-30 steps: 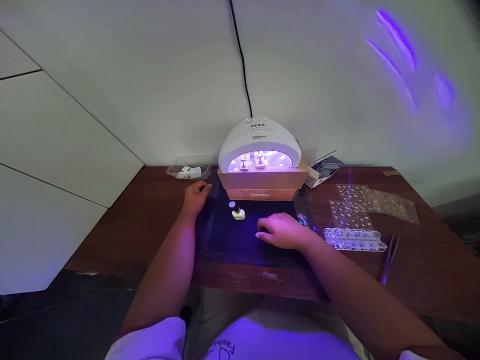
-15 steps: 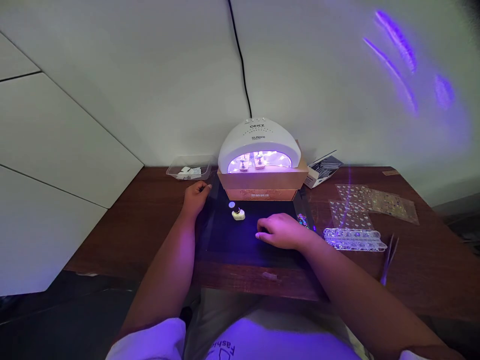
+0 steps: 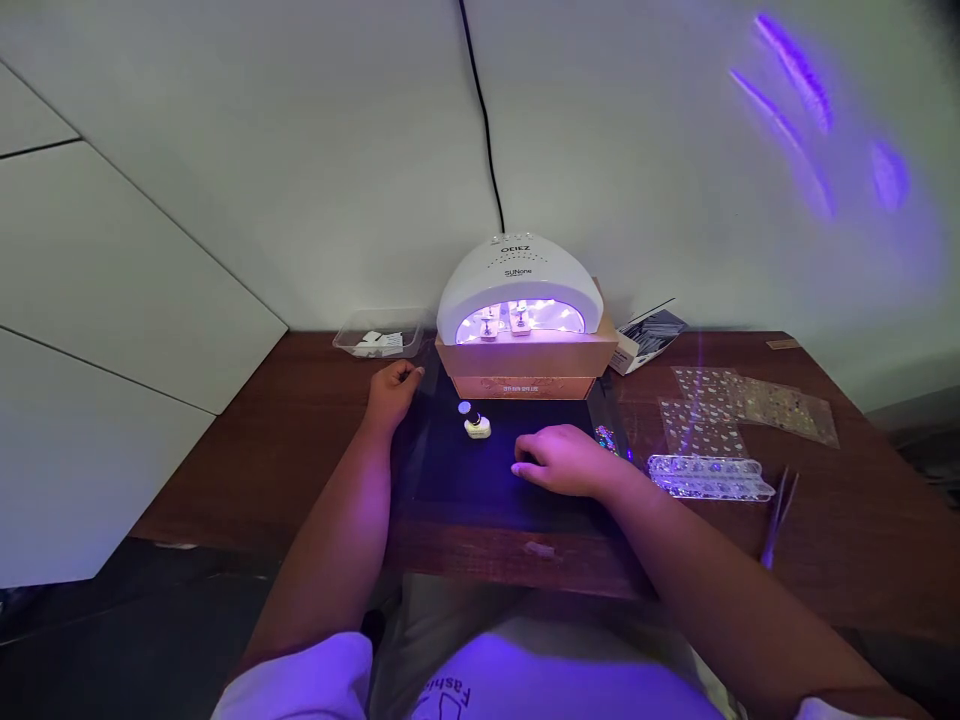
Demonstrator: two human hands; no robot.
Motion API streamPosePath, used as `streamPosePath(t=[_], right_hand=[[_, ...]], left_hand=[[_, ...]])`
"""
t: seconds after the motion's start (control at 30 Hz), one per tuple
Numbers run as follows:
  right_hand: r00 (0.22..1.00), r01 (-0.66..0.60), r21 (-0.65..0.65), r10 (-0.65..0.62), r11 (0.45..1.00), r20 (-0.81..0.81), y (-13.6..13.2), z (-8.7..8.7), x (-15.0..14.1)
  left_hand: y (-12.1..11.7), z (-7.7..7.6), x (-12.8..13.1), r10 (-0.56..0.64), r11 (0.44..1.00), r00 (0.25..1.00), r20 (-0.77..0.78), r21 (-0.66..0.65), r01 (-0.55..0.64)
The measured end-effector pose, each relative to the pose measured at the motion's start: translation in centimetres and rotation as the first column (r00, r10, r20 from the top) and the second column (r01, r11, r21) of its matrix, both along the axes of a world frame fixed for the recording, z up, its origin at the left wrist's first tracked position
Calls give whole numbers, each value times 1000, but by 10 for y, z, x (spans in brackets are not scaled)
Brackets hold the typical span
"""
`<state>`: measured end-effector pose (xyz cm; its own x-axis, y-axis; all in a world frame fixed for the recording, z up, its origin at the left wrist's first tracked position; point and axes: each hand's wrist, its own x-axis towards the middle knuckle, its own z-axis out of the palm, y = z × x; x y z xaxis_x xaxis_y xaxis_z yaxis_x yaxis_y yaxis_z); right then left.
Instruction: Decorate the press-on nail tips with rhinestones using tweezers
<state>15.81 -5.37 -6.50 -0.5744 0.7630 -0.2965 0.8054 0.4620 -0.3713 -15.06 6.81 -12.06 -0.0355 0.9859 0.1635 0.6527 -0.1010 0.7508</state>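
Both of my hands rest on the table with curled fingers. My left hand [image 3: 394,388] lies at the left edge of a black mat [image 3: 457,490], and I see nothing in it. My right hand [image 3: 559,460] sits on the right part of that mat, loosely closed, with no object showing. Between them stands a small pale bottle [image 3: 477,427] with a small stand-like piece [image 3: 466,409] close behind it. A lit white nail lamp [image 3: 517,265] is set on a brown cardboard box [image 3: 525,360] behind. Inside the glowing opening are small holders [image 3: 489,325], whose details are blurred.
A clear plastic tub [image 3: 381,332] holds white pieces at the back left. Right of the lamp is an open box of grey packets [image 3: 649,335]. Sticker sheets [image 3: 705,410], a clear rhinestone case [image 3: 709,478] and tweezers [image 3: 780,520] lie to the right.
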Motion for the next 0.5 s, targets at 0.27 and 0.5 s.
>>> streamPosePath(t=[0.27,0.5], right_hand=[[1000,-2,1,2,1000,1,0,1,0],[1000,-1,1,1,1000,3,0,1,0]], left_hand=[[1,-1,-1,2,1000,1000,5,7,-2],[2,-2,-2,-7,1000,1000,15,18,6]])
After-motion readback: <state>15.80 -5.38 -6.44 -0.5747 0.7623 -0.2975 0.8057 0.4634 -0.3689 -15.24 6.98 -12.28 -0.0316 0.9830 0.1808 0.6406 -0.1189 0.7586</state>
